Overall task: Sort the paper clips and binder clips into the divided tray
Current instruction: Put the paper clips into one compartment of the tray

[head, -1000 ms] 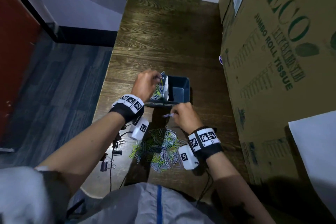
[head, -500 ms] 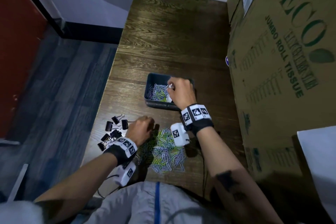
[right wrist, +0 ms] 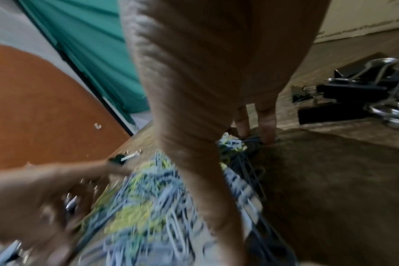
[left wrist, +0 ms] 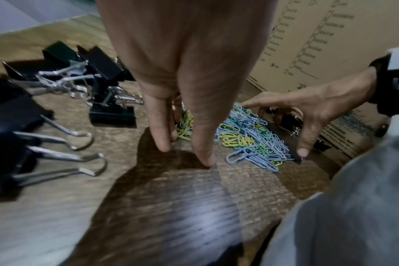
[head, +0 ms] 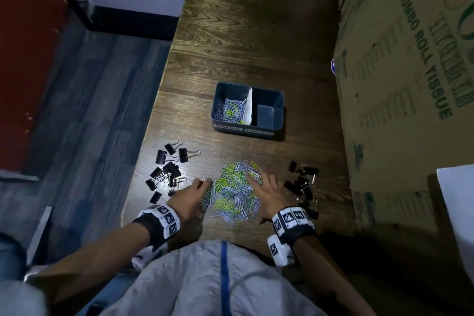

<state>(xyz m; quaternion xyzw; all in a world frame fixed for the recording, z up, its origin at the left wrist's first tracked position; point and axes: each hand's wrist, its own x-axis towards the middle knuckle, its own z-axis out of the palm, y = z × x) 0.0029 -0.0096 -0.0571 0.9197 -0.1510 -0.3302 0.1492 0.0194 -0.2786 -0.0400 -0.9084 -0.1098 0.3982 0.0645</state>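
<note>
Both hands flank the paper clip pile (head: 234, 191) near the divided tray (head: 278, 123): left hand (head: 188, 199) fingers straight down, empty; right hand (head: 266, 195) spread wide.

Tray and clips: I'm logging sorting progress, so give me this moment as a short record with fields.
tray: dark blue, two compartments, white divider
left compartment: paper clips
right compartment: no clips visible
pile: loose blue, green and yellow paper clips on the table, between the hands
binder clips: black, one group left of the pile, another group right of it, none in the tray
left hand: fingers at the pile's left edge
right hand: fingers spread at the pile's right edge
</note>
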